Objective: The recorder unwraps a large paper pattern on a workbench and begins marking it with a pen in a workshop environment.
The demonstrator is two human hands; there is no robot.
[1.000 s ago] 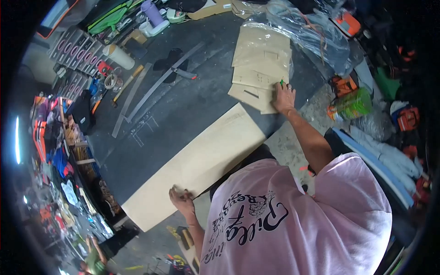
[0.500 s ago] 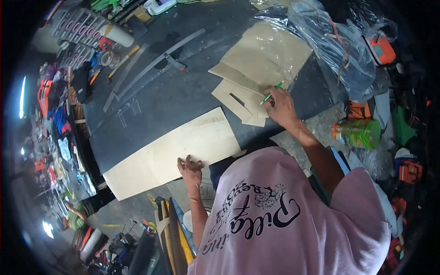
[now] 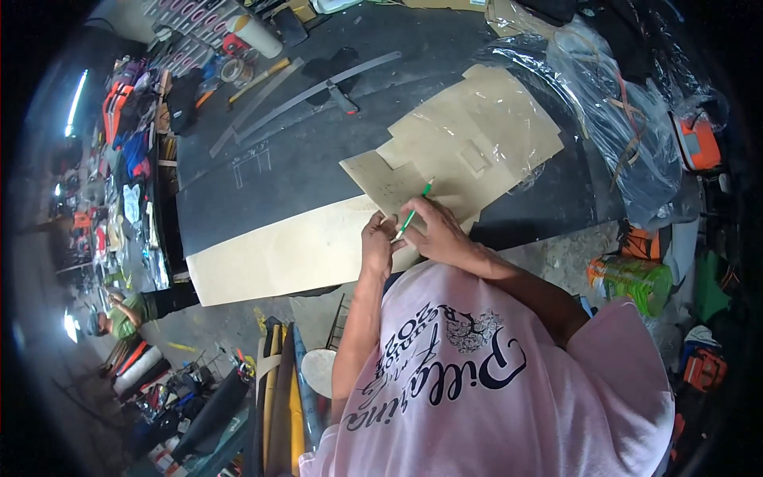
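A green pencil (image 3: 415, 208) slants in my right hand (image 3: 442, 237), whose fingers are closed around it. My right hand is over the near edge of a tan cardboard pattern (image 3: 445, 119), a stepped piece with a small slot and flap. Close beside it, my left hand (image 3: 378, 243) has its fingers closed at the pattern's near left corner, seemingly pinching it; part of the grip is hidden. Underneath lies a long, pale cream sheet (image 3: 278, 253) along the near edge of the dark table (image 3: 524, 203). The pattern overlaps the sheet's right end.
Behind the pattern lie a long metal ruler (image 3: 318, 91) and a dark-handled cutter (image 3: 342, 98). Crumpled clear plastic (image 3: 612, 119) covers the table's right side. A green tub (image 3: 636, 282) stands off to the right. Upright rolls (image 3: 278, 397) and a round white stool (image 3: 319, 372) are at the near left.
My right hand has brought the pencil and cardboard pattern left and nearer, over the cream sheet. My left hand has moved from the sheet's near edge to the pattern's corner. The view has shifted.
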